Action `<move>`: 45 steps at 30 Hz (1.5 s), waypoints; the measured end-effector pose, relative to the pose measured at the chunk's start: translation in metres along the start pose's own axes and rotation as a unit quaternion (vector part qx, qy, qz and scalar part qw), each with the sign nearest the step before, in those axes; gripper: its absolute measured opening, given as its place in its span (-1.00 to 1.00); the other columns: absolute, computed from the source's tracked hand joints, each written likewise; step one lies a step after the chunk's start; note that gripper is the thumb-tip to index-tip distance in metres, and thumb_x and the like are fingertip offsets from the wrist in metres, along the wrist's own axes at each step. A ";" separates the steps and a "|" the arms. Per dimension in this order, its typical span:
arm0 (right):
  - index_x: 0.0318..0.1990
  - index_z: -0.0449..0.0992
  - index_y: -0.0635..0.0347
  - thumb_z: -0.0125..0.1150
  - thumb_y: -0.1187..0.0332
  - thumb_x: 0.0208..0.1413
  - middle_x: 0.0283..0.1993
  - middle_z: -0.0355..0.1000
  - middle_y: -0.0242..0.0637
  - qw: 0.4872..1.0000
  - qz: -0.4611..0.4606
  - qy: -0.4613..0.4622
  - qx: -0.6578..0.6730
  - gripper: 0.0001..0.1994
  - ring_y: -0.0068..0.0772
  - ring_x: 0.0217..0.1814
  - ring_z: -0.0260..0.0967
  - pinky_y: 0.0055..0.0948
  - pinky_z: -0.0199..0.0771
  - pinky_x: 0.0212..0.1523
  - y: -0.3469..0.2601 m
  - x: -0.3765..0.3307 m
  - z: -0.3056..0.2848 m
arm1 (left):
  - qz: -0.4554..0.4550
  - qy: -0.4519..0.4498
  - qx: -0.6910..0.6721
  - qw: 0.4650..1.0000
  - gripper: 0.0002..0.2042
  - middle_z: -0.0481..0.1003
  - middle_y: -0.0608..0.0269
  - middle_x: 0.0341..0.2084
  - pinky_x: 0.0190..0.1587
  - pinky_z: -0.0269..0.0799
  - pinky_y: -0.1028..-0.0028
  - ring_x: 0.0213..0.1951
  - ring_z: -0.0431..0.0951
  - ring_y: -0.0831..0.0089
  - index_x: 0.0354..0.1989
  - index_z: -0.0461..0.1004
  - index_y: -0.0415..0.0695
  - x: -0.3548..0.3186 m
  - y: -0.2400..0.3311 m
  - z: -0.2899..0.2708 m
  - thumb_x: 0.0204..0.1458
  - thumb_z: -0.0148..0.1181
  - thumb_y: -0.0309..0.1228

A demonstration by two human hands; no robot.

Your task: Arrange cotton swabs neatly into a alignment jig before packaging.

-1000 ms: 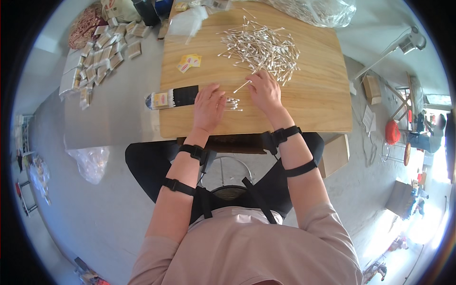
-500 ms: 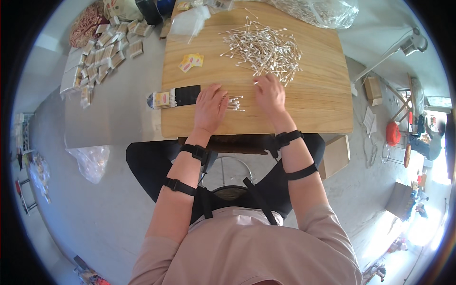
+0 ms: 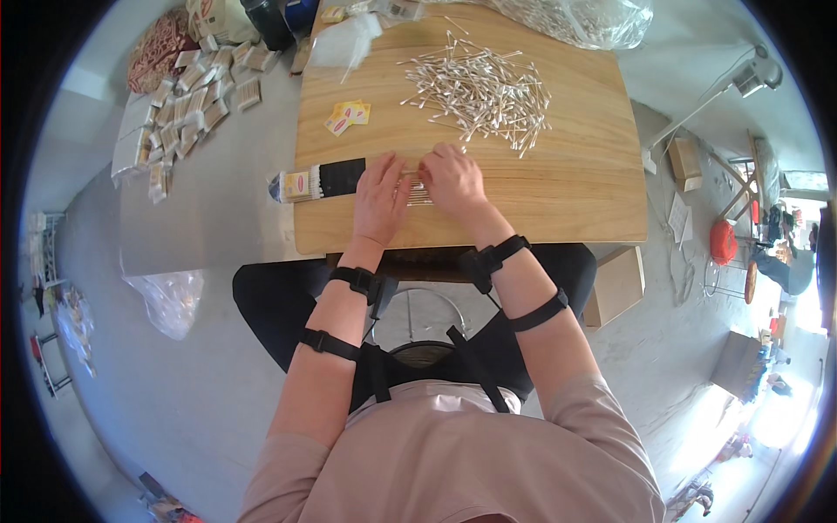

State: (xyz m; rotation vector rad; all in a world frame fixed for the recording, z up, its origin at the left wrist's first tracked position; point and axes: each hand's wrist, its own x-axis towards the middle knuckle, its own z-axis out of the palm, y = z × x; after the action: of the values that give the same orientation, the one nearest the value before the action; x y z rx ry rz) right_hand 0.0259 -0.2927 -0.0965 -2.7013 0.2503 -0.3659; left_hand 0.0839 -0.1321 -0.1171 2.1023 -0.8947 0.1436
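Note:
A small row of cotton swabs (image 3: 420,193) lies on the wooden table between my two hands. My left hand (image 3: 381,199) bends over the left ends of the row, its fingers drawn together on the swabs. From the right, my right hand (image 3: 455,183) reaches in with curled fingers at the same row, pinching at swabs by the left fingertips. The fingers partly hide the swabs. Left of my left hand lies a black flat strip (image 3: 343,177), and against it a clear pack of swabs (image 3: 295,186) with a yellow label. Beyond my right hand spreads a big loose heap of swabs (image 3: 479,91).
Yellow printed cards (image 3: 347,116) and clear plastic bags (image 3: 342,44) lie on the table's left side. On the grey surface to the left, many filled swab packs (image 3: 187,105) are heaped. A large clear bag (image 3: 584,22) sits at the far edge. A cardboard box (image 3: 615,288) stands below right.
My right hand has moved left and nearer, from the edge of the heap to the swab row beside my left hand. My left hand has stayed almost in place.

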 end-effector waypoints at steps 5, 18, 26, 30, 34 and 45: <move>-0.31 0.55 0.10 0.25 0.38 0.01 -0.23 0.46 -0.27 0.989 0.113 0.081 0.046 -0.91 -0.13 -0.07 0.44 -0.18 0.48 -0.09 -0.001 -0.005 -0.006 | 0.026 -0.021 0.039 0.999 -0.74 0.46 0.08 0.05 0.17 0.30 0.20 0.11 0.43 0.09 -0.07 0.55 -0.16 -0.002 -0.005 -0.002 0.24 0.07 -0.27; -0.26 0.62 -0.04 0.24 0.46 0.03 -0.14 0.42 -0.33 0.997 0.042 -0.019 0.058 -0.85 -0.17 -0.02 0.41 -0.22 0.47 -0.02 0.044 -0.014 -0.029 | 0.022 -0.025 -0.001 0.999 -0.77 0.49 0.11 -0.08 0.17 0.28 0.15 0.10 0.43 0.07 -0.27 0.55 -0.19 -0.002 -0.007 0.000 0.20 0.10 -0.28; -0.33 0.62 0.09 0.29 0.44 -0.01 -0.27 0.45 -0.31 0.986 0.128 -0.010 0.102 -0.93 -0.17 -0.06 0.42 -0.24 0.45 -0.06 0.068 -0.026 -0.039 | 0.025 -0.006 -0.008 1.000 -0.78 0.49 0.10 -0.07 0.16 0.27 0.13 0.09 0.43 0.04 -0.28 0.56 -0.19 -0.001 -0.005 -0.002 0.19 0.11 -0.29; -0.36 0.62 0.09 0.31 0.41 -0.03 -0.30 0.46 -0.30 0.995 0.072 0.031 0.058 -0.94 -0.16 -0.12 0.44 -0.21 0.46 -0.09 0.051 -0.013 -0.023 | 0.026 -0.019 0.002 0.999 -0.78 0.49 0.08 -0.04 0.16 0.29 0.15 0.08 0.44 0.03 -0.23 0.55 -0.19 -0.001 -0.006 -0.003 0.20 0.10 -0.28; -0.37 0.61 0.10 0.31 0.38 -0.02 -0.30 0.46 -0.29 0.994 0.049 0.006 0.095 -0.94 -0.17 -0.17 0.45 -0.22 0.47 -0.14 0.021 -0.001 -0.004 | -0.020 -0.001 -0.039 0.999 -0.75 0.48 0.04 0.01 0.15 0.31 0.18 0.08 0.44 0.01 -0.06 0.49 -0.19 -0.001 -0.005 -0.001 0.23 0.06 -0.29; -0.40 0.59 0.08 0.24 0.37 0.01 -0.28 0.47 -0.28 0.985 0.126 -0.004 0.114 -0.95 -0.12 -0.16 0.47 -0.19 0.47 -0.14 0.007 0.013 0.002 | -0.032 -0.014 -0.040 0.999 -0.61 0.43 -0.03 0.11 0.23 0.24 0.17 0.16 0.39 0.01 0.20 0.35 -0.22 0.001 -0.004 -0.004 0.27 -0.05 -0.31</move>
State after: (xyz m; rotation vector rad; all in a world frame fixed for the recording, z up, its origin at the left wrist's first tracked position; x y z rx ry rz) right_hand 0.0376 -0.3013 -0.0985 -2.4094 0.5086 -0.2885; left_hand 0.0876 -0.1278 -0.1162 2.0607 -0.8350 0.0447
